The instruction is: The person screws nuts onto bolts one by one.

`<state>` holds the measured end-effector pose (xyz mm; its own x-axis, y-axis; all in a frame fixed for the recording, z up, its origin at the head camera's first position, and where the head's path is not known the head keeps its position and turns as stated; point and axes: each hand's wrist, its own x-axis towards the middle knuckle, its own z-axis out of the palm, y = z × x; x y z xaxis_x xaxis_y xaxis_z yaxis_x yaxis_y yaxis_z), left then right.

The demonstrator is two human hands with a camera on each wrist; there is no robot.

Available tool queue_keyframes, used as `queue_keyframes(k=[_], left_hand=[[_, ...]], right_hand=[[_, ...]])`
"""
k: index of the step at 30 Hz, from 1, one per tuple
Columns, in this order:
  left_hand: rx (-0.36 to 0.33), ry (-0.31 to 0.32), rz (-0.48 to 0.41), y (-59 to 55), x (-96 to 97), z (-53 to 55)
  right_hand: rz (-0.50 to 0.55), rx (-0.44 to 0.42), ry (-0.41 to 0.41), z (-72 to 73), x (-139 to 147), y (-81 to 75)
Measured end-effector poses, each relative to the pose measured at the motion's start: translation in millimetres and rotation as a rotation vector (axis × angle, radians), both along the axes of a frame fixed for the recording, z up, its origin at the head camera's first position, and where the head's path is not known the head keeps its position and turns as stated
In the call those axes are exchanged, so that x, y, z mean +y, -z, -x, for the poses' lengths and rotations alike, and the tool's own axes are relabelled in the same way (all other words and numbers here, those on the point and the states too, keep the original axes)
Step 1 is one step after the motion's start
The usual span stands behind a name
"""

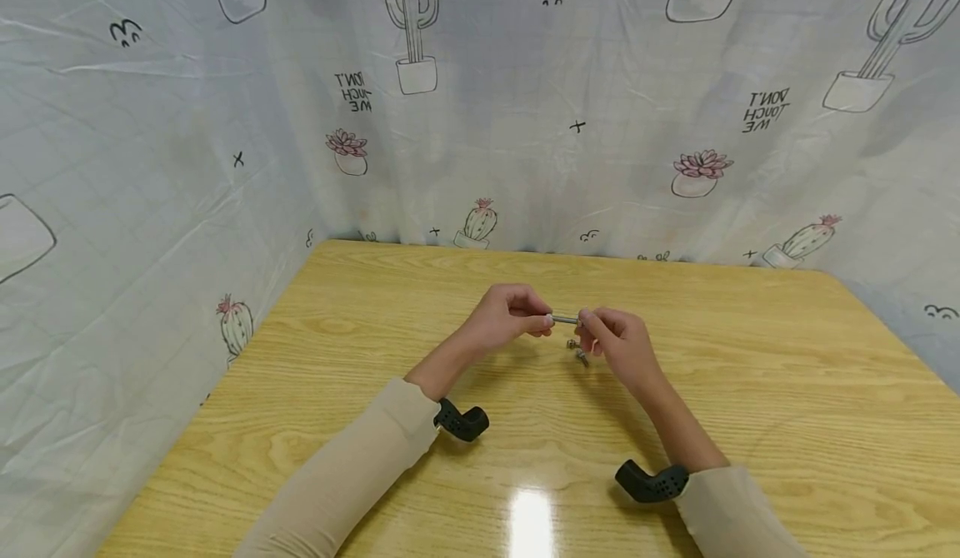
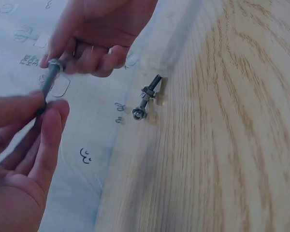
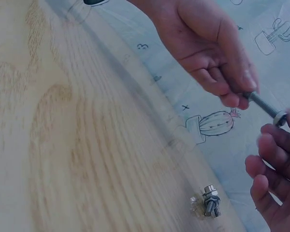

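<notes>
Above the table, my left hand (image 1: 510,316) pinches one end of a threaded metal bolt (image 1: 565,320) between thumb and fingers. At the bolt's other end, a ring-shaped metal nut (image 3: 280,118) sits around the shaft. Thumb and forefinger of my right hand (image 1: 618,341) pinch this nut; the other fingers are loosely bent. The left wrist view shows the same bolt (image 2: 49,82) slanting between both hands. Just below the hands, a bolt with a nut (image 1: 582,358) lies on the table beside another bolt (image 1: 573,345).
The wooden table (image 1: 360,325) reaches back to a pale curtain (image 1: 495,125) printed with cacti. Black curved wrist devices are worn on the left wrist (image 1: 461,420) and the right wrist (image 1: 651,483). Light reflects off the table's near part.
</notes>
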<state>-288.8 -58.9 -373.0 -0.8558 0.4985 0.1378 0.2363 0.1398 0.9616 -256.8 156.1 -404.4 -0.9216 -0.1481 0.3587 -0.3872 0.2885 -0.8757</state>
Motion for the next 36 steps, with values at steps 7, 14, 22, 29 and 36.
queue_keyframes(k=[7, 14, 22, 29, 36], left_hand=[[0.019, -0.004, 0.010, 0.8, 0.8, -0.5], [-0.008, -0.054, 0.000, 0.3, 0.0, -1.2], [0.002, -0.029, 0.004, 1.6, -0.6, -0.2], [0.038, 0.022, 0.008, 3.1, 0.4, 0.3], [0.002, -0.065, 0.006, 2.4, 1.0, -0.4]], right_hand=[[0.030, -0.036, 0.017, -3.6, -1.8, -2.4], [0.044, 0.079, -0.034, -2.9, -1.3, 0.6], [-0.019, 0.019, 0.021, -2.8, -2.7, -0.8], [-0.010, -0.089, 0.061, -5.7, -4.7, -6.1], [0.030, 0.039, -0.012, -4.3, -2.4, -1.2]])
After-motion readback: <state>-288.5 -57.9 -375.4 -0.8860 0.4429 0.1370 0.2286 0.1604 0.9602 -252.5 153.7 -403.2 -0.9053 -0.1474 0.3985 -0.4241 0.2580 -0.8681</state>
